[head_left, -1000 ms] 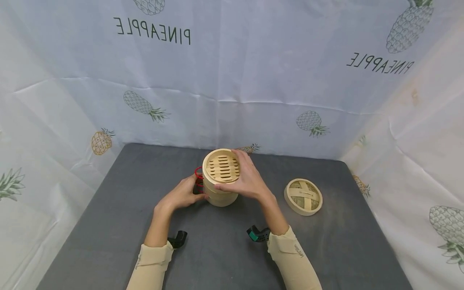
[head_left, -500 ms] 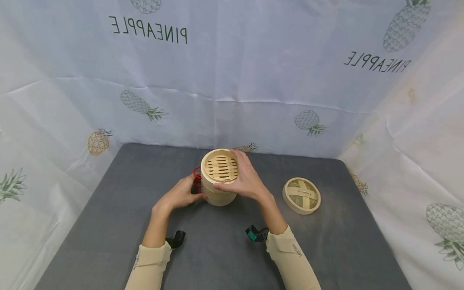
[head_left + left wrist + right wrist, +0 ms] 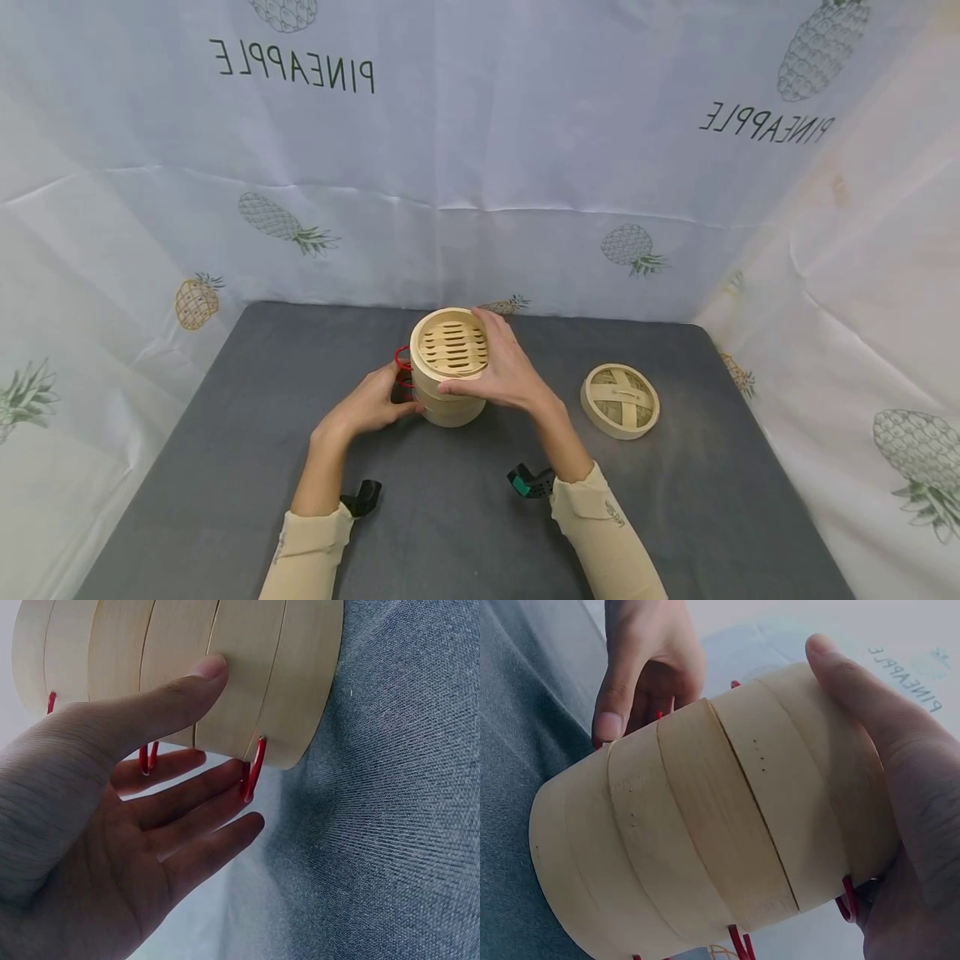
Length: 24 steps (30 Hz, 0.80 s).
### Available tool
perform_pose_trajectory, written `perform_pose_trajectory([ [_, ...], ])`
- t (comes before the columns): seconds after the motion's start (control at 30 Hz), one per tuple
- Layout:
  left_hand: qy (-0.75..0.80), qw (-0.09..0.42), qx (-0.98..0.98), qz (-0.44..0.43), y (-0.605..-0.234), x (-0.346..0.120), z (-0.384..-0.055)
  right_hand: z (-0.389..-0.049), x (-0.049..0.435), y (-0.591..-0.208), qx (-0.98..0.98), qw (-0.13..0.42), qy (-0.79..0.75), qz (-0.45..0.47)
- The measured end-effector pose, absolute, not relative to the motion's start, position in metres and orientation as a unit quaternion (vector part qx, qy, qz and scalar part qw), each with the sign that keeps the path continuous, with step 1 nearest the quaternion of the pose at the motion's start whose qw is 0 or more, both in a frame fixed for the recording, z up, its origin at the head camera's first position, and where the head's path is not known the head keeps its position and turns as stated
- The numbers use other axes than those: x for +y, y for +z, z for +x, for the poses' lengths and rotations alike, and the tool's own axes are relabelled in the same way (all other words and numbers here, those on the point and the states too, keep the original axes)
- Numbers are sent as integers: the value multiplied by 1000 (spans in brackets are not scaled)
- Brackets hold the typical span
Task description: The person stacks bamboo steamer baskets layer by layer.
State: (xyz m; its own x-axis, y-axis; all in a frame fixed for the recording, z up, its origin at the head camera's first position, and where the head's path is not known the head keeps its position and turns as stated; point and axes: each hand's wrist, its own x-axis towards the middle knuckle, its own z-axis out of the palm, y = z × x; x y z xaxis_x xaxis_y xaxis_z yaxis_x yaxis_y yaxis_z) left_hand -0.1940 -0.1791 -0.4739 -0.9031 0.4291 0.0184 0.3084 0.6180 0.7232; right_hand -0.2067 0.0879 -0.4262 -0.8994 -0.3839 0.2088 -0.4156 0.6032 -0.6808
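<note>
A stack of round bamboo steamer baskets (image 3: 448, 412) stands on the dark table, its slatted top basket uncovered. My right hand (image 3: 508, 367) grips the rim of that top basket, thumb at the front and fingers over the far right side. On the stack's left is my left hand (image 3: 366, 407). Its thumb (image 3: 180, 705) lies along the basket wall in the left wrist view, while the other fingers reach loosely straight beside the red loops (image 3: 256, 769). Tight seams between the stacked tiers show in the right wrist view, where more red loops (image 3: 846, 900) stick out.
A bamboo lid (image 3: 620, 402) with a crossed band and small handle lies on the table, right of the stack. Behind the grey table (image 3: 225, 467) hangs a white cloth (image 3: 525, 167) printed with pineapples. Each wrist carries a black camera mount (image 3: 363, 498).
The head view shifts slightly, so everything sits a little further left. Both hands keep their places on the steamer stack, and the lid stays where it was on the table.
</note>
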Motion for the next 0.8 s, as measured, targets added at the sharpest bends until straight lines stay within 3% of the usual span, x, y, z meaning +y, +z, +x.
perform_pose_trajectory([
  [0.8,383,82,897,205,-476,-177,-193,-182,138,-420,-900,50,370,226],
])
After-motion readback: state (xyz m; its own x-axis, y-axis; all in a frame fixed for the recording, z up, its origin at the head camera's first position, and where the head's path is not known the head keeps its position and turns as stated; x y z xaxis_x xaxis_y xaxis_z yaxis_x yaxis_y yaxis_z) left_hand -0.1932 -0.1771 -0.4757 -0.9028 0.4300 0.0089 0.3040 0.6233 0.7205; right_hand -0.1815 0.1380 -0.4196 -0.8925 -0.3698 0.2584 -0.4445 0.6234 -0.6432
